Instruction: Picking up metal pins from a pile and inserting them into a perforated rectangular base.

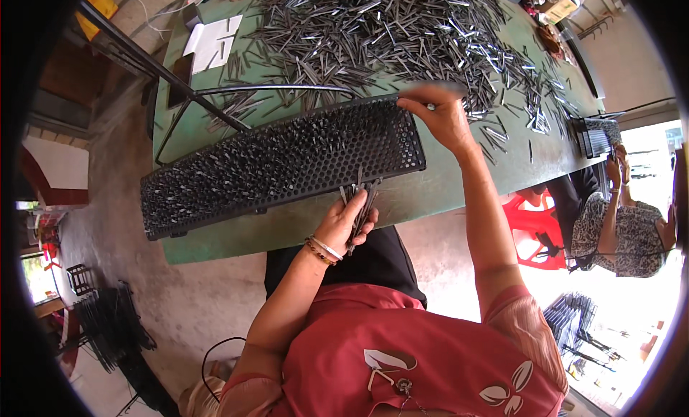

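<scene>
Apparently for short reach, grips dark strips [369, 207] in the fingers of the left hand [337, 225] beside the perforated tray's [391, 148] near edge on the surface [474, 184], with right hand [449, 123] at the tray's far-right corner, finger closure there too blurred to tell.

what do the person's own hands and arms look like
The left hand and right hand are gloveless. The left wears a smooth pale bangle and a brown beaded bracelet. Above bare forearms come short, pinkish-red fabric sleeves.
</scene>
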{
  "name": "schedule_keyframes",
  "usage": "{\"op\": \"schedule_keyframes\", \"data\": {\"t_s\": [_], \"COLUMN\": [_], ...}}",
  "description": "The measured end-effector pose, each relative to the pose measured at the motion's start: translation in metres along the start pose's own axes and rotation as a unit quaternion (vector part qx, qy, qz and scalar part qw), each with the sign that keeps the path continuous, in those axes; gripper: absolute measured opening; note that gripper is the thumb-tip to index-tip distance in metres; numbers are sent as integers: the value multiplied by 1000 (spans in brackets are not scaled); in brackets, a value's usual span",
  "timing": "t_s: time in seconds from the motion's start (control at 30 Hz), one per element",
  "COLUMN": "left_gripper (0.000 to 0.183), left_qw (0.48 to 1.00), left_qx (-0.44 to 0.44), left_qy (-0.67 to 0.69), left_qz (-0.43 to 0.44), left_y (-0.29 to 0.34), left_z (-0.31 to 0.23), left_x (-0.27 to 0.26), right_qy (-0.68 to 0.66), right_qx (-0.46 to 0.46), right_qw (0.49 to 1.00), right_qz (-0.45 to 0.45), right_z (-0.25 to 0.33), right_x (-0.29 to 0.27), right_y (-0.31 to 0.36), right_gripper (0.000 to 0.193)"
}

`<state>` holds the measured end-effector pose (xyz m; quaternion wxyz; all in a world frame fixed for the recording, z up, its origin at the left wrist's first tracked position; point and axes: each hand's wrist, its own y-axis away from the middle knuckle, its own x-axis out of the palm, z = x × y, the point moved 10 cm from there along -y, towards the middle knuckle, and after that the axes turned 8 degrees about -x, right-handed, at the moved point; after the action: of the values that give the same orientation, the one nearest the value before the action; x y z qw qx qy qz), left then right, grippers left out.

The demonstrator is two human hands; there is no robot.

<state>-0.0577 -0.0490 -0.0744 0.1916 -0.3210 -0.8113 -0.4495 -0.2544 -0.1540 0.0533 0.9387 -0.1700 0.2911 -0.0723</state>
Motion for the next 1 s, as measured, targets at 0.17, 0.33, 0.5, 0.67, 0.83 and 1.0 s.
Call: {"op": "schedule_keyframes", "data": {"t_s": [0.17,0.33,0.5,0.67,0.83,1.0], "left_gripper": [38,38,38,36,35,35], "left_qw": [1000,1000,1000,1000,1000,1000], "left_qx": [-9,-10,-4,-8,-13,-14], "left_qy": [-7,1,-5,0,5,3], "left_qz": [-16,-5,2,13,18,26], "left_y": [-4,-2,0,-1,0,1], "left_z": [8,10,8,10,12,11], "left_x": [-7,-2,3,11,16,25], "right_qy": [-2,-73,-29,27,56,84], "right_qx": [-18,59,-28,-66,-79,-120], "right_qw": [1000,995,999,996,995,989], "right_qz": [4,-33,0,45,39,2], "right_z": [1,-29,-7,7,12,15], "right_x": [1,3,5,17,17,16], "right_y": [3,17,12,11,15,21], "right_gripper": [16,16,16,17,17,20]}}
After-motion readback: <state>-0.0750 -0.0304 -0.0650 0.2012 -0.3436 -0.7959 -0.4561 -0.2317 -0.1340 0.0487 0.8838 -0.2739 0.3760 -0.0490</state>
